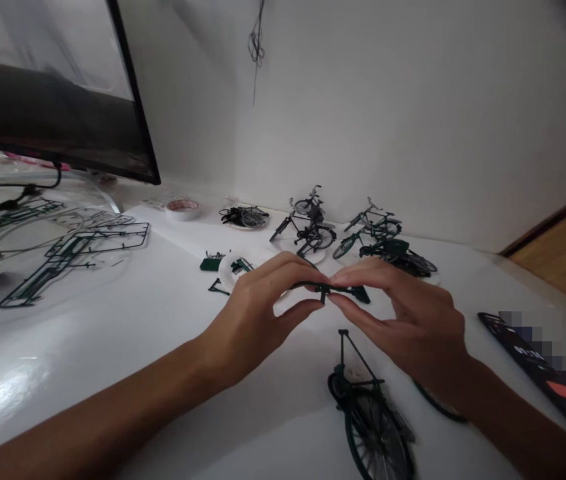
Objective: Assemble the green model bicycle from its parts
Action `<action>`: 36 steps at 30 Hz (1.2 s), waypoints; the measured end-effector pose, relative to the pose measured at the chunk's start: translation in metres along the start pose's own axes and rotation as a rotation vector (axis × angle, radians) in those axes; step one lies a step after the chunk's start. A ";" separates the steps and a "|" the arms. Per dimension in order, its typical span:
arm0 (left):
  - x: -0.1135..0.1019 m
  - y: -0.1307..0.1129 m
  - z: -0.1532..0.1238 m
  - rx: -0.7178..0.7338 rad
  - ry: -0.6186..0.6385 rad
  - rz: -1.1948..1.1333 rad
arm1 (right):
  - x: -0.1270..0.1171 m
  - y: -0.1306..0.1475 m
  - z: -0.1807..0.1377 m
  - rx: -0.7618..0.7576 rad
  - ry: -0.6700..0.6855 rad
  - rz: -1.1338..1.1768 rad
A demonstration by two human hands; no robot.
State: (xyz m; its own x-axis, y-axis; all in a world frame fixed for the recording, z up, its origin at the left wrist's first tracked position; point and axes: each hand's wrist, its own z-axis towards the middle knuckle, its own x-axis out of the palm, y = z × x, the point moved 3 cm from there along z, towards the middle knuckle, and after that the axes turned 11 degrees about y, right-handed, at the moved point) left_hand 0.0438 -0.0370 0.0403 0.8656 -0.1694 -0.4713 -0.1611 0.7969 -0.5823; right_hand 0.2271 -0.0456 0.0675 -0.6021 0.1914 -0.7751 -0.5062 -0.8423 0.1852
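The left hand (pixel 257 313) and right hand (pixel 407 320) hover just above the dark green model bicycle (pixel 370 417), which lies on the white surface (pixel 63 373) and runs off the bottom of the view. Both hands are narrowly closed, each pinching one end of a thin dark green plastic part (pixel 325 289) between thumb and fingertips, so the part sits crosswise in the small gap between them, directly beyond the model bicycle. Its exact shape is partly hidden by the fingers. Beyond the hands from the model bicycle, a white paper plate (pixel 240 267) carries small green pieces and lies partly behind the left hand. Farther back in the same direction, a cluster of small model bicycles (pixel 310 233) and (pixel 370 230) stands near the white wall (pixel 413 120), with a dark one (pixel 397 257) closest to the right hand. To the far left of the model bicycle lie dark green plastic parts still on their sprue frames (pixel 75 257), and up beyond them sit a roll of tape (pixel 181 209) and the base of a computer monitor (pixel 57 87). To the right of the model bicycle, a dark phone (pixel 527 360) rests on the surface, its screen partly pixelated.
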 end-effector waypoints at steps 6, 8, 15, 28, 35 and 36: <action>0.000 -0.001 0.000 0.033 0.023 0.052 | -0.001 -0.003 0.000 -0.011 0.009 0.065; 0.000 -0.002 0.000 0.038 0.030 0.057 | -0.001 -0.006 0.000 0.008 0.021 0.093; -0.001 -0.002 0.000 0.061 0.063 0.065 | -0.001 -0.010 -0.002 0.112 0.029 0.247; 0.001 0.000 0.000 0.046 0.071 0.058 | 0.004 -0.008 0.000 0.233 0.099 0.359; -0.002 -0.001 -0.004 0.183 0.055 0.276 | 0.004 -0.014 0.001 0.425 0.164 0.684; -0.003 -0.002 -0.004 0.204 0.052 0.333 | 0.006 -0.016 0.000 0.465 0.166 0.756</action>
State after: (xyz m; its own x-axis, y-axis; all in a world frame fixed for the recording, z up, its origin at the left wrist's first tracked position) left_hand 0.0400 -0.0410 0.0402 0.7559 0.0928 -0.6481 -0.3269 0.9111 -0.2509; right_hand 0.2314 -0.0310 0.0597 -0.7967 -0.4367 -0.4179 -0.2317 -0.4179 0.8784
